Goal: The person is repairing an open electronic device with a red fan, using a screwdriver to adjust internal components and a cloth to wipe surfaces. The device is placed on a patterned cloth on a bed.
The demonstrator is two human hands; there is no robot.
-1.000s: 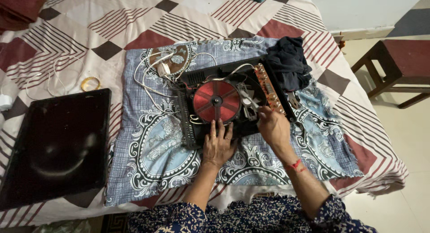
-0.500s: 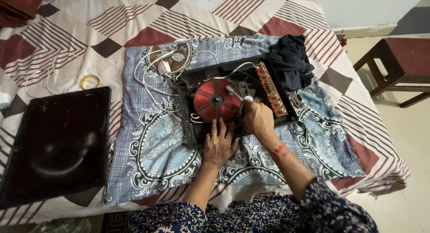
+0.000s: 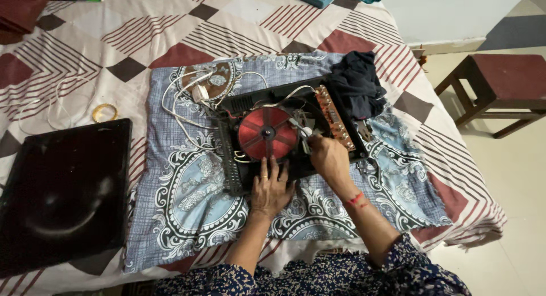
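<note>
While the left hand (image 3: pixel 269 189) lies flat, fingers spread, on the opened black induction cooker base (image 3: pixel 284 134), the right hand (image 3: pixel 328 158) pinches a small tool beside its red round coil (image 3: pixel 267 133), atop blue patterned cloth (image 3: pixel 187 188) on the bed (image 3: pixel 85 46).

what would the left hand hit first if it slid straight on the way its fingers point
Most likely the red round coil: the left hand lies on the opened cooktop's black base, fingers aimed right at it.
</note>
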